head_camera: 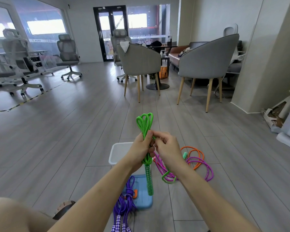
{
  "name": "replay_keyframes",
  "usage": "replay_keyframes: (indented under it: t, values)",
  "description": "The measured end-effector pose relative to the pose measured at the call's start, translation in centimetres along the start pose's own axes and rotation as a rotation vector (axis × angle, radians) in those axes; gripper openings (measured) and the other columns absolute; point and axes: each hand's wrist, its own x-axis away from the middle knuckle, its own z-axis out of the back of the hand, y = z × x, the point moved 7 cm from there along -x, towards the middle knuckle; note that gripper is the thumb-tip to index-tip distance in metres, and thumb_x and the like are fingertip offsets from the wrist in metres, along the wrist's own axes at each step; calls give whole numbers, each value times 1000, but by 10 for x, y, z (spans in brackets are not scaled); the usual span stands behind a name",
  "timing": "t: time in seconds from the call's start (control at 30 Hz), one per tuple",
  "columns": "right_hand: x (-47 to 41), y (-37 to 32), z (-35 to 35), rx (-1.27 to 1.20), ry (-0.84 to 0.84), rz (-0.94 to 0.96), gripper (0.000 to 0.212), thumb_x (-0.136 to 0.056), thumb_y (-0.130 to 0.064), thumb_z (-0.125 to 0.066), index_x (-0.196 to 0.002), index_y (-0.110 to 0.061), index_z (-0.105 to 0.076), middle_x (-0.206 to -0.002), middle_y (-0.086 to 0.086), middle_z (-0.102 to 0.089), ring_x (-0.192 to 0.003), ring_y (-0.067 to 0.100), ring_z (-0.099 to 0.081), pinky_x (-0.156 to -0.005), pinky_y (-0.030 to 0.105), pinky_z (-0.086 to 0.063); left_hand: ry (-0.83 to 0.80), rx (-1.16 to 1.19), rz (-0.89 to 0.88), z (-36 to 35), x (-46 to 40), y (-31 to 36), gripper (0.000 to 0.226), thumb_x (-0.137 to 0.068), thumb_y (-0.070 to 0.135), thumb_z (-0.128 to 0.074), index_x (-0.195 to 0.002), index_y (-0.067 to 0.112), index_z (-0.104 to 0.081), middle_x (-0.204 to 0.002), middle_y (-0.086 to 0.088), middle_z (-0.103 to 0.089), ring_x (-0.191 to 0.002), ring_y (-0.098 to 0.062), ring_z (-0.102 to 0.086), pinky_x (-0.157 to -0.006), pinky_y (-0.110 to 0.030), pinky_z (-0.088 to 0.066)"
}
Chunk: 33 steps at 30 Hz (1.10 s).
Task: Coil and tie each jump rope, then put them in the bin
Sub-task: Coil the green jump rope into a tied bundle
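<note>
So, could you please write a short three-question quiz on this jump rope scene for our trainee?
1. True or false: the left hand grips the coiled green rope.
2. Which rope already lies tied on the floor? A purple rope, B orange rope, C pink rope.
3. What does the right hand pinch?

Key: 1 true; 2 A; 3 a strand of the green rope.

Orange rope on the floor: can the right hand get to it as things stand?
Probably not right away. The right hand is pinching the green rope that the left hand holds bundled. The orange rope lies just beyond on open floor, tangled with the pink rope; the grip must release first.
</note>
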Motion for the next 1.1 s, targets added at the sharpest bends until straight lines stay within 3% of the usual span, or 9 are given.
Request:
replay_keyframes:
  t: [0.13, 0.2, 0.33, 0.47, 0.57, 0.67, 0.87, 0.97, 1.1]
  values:
    - [6, -9, -6, -102, -92, -29, 31, -100, 0, -56, -106, -25, -74, -73, 13, -63, -57, 13, -60, -60, 35, -55, 56, -25, -44, 3, 2, 0, 35, -109, 35, -44, -109, 2, -55, -71, -3, -57, -56, -11, -47, -52, -25, -41]
    - [5, -11, -2, -109, -65, -34, 18, -96, 1, -64, -105, -13, -70, -80, 14, -65, -62, 19, -64, -60, 35, -57, 110, -7, -52, 8, 2, 0, 35, -109, 36, -45, -106, 2, -55, -75, -7, -58, -62, -16, -51, -56, -29, -43]
    - [1, -6, 1, -48, -149, -105, 7, -94, -3, -68, -100, -5, -65, -75, 10, -66, -49, 13, -59, -46, 27, -42, 421, 167, -24, 42, -6, 10, 32, -110, 33, -43, -89, 10, -52, -72, -4, -50, -57, -16, -52, -61, -36, -47]
    - [1, -4, 3, 109, -376, -116, 12, -98, -13, -65, -103, -9, -74, -74, 1, -72, -52, 13, -50, -49, 23, -40, 494, 532, 14, 71, -19, 18, 31, -111, 36, -39, -90, 15, -47, -76, -2, -47, -66, -17, -53, -80, -49, -57]
    - [-1, 0, 8, 305, -465, -50, 15, -97, -30, -65, -99, -22, -77, -70, -2, -68, -63, 14, -53, -60, 30, -43, 545, 630, 34, 89, -22, 21, 35, -111, 40, -39, -85, 17, -45, -72, 1, -42, -51, -11, -47, -60, -32, -54]
    - [-5, 5, 20, 377, -485, -34, 19, -99, -34, -61, -95, -25, -77, -66, -2, -56, -62, 15, -48, -61, 36, -38, 554, 645, 3, 101, -24, 31, 35, -110, 41, -40, -81, 22, -43, -67, 5, -38, -43, -8, -38, -42, -20, -38]
    - [-6, 8, 36, 519, -492, 31, 16, -102, -31, -60, -96, -22, -71, -66, -2, -53, -62, 8, -44, -63, 33, -36, 481, 518, -37, 96, -23, 49, 32, -110, 40, -43, -83, 22, -42, -64, 7, -37, -43, -6, -28, -38, -19, -28]
    - [-5, 5, 29, 421, -477, 63, 10, -103, -24, -59, -100, -21, -67, -63, -8, -45, -59, 11, -37, -60, 33, -31, 378, 348, -7, 85, -22, 52, 29, -109, 39, -46, -86, 22, -43, -65, 6, -41, -45, -6, -28, -38, -20, -28]
    - [-4, -10, 24, 400, -483, 122, 12, -101, -33, -60, -103, -32, -72, -76, 1, -59, -70, 18, -49, -66, 39, -40, 206, 178, 23, 64, -17, 50, 27, -108, 41, -47, -89, 22, -44, -68, 6, -43, -48, -8, -35, -44, -22, -39]
